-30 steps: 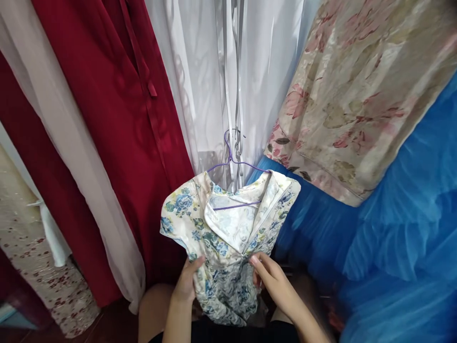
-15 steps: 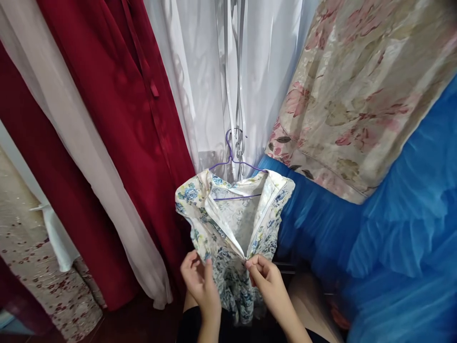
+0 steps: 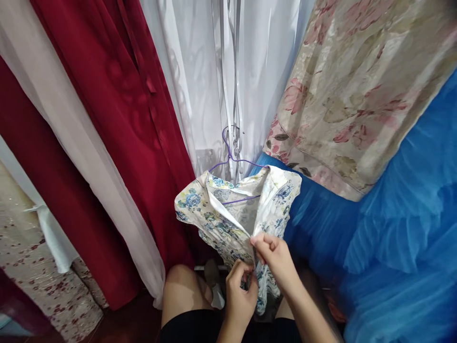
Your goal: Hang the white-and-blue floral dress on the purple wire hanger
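A floral dress (image 3: 228, 224), cream with blue and yellow flowers, hangs from a purple wire hanger (image 3: 246, 161) in front of my knees. Its zipped opening forms a V below the neckline. My right hand (image 3: 273, 257) is closed in a pinch on the zipper pull at the bottom of that V; the fingertips mostly cover the pull. Lower down, my left hand (image 3: 243, 286) pinches the dress fabric along the closure line. The bodice below my hands is gathered and partly hidden by them.
Behind the hanger hangs a white garment (image 3: 200, 71) with thin ribbons. Long red cloth (image 3: 107, 95) and pale pink cloth (image 3: 82, 124) hang at left. To the right are a beige floral garment (image 3: 328, 109) and a ruffled blue tulle skirt (image 3: 385, 238).
My right hand has moved up with the zipper pull, shortening the V opening. My left hand has moved right and closed on the fabric below it.
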Available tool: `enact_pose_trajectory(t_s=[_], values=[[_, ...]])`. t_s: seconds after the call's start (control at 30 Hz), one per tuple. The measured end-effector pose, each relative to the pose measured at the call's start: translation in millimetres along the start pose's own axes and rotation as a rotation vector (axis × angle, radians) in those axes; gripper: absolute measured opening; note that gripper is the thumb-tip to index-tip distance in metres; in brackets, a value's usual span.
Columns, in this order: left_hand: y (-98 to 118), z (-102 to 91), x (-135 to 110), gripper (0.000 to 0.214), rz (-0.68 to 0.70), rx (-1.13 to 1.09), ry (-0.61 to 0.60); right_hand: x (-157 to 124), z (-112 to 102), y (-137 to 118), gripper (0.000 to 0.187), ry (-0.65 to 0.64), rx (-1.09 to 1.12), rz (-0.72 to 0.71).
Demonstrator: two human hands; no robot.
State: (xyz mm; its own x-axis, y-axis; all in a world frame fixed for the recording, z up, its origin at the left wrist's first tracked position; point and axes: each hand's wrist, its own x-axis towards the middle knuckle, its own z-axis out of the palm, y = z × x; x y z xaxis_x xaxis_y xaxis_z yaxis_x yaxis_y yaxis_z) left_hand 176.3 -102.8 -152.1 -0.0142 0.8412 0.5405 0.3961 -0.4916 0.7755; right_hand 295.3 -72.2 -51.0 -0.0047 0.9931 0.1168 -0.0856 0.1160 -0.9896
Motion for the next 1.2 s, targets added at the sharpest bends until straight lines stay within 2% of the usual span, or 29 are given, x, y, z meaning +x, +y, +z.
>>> enact_pose_trajectory(t_s=[0.1, 0.2, 0.33, 0.43, 0.47, 0.5, 0.53, 0.6, 0.63, 0.7, 0.73, 0.8, 0.87, 0.97, 1.03, 1.13, 1.2], values=[[-2, 3.9, -4, 0.013, -0.018, 0.041, -0.019, 44, 5, -45, 0.041, -0.045, -0.030, -0.126], [-5, 4.1, -7, 0.011, -0.031, 0.048, -0.050, 82, 15, -83, 0.045, -0.038, 0.014, -0.229], [-20, -8.7, -2, 0.012, 0.001, 0.063, -0.169, 101, 25, -109, 0.024, 0.009, 0.108, -0.280], [-26, -30.6, 28, 0.010, 0.007, 0.005, -0.352, 97, 26, -110, 0.019, 0.029, 0.112, -0.320], [-23, -40.3, 45, 0.019, 0.019, -0.038, -0.391, 94, 25, -107, 0.020, 0.028, 0.091, -0.319], [-16, -50.8, 64, 0.033, 0.036, -0.068, -0.376, 90, 24, -105, 0.020, 0.024, 0.065, -0.314], [-5, -61.5, 85, 0.041, 0.060, -0.070, -0.288, 87, 22, -102, 0.022, 0.014, 0.039, -0.309], [25, -80.9, 128, 0.042, 0.147, -0.062, -0.060, 80, 20, -98, 0.025, -0.019, 0.002, -0.306], [41, -88.3, 148, 0.044, 0.209, -0.046, 0.010, 78, 19, -98, 0.026, -0.037, -0.008, -0.312], [72, -97.1, 182, 0.042, 0.312, 0.050, 0.017, 76, 17, -99, 0.028, -0.074, -0.032, -0.340], [84, -98.4, 195, 0.032, 0.382, 0.121, 0.009, 76, 17, -100, 0.029, -0.091, -0.053, -0.355], [101, -96.6, 210, 0.018, 0.490, 0.222, 0.001, 79, 17, -101, 0.028, -0.097, -0.101, -0.384], [110, -93.3, 215, 0.016, 0.557, 0.256, 0.035, 85, 18, -97, 0.028, -0.058, -0.181, -0.413], [109, -98.8, 215, 0.016, 0.558, 0.242, 0.194, 90, 19, -81, 0.025, -0.010, -0.343, -0.412], [98, -113.5, 220, 0.019, 0.478, 0.210, 0.354, 86, 19, -69, 0.025, -0.039, -0.395, -0.374], [65, -144.8, 236, 0.021, 0.287, 0.065, 0.533, 72, 19, -55, 0.024, -0.095, -0.359, -0.341], [35, -162.4, 245, 0.014, 0.072, -0.228, 0.603, 62, 20, -51, 0.024, -0.119, -0.324, -0.324]])
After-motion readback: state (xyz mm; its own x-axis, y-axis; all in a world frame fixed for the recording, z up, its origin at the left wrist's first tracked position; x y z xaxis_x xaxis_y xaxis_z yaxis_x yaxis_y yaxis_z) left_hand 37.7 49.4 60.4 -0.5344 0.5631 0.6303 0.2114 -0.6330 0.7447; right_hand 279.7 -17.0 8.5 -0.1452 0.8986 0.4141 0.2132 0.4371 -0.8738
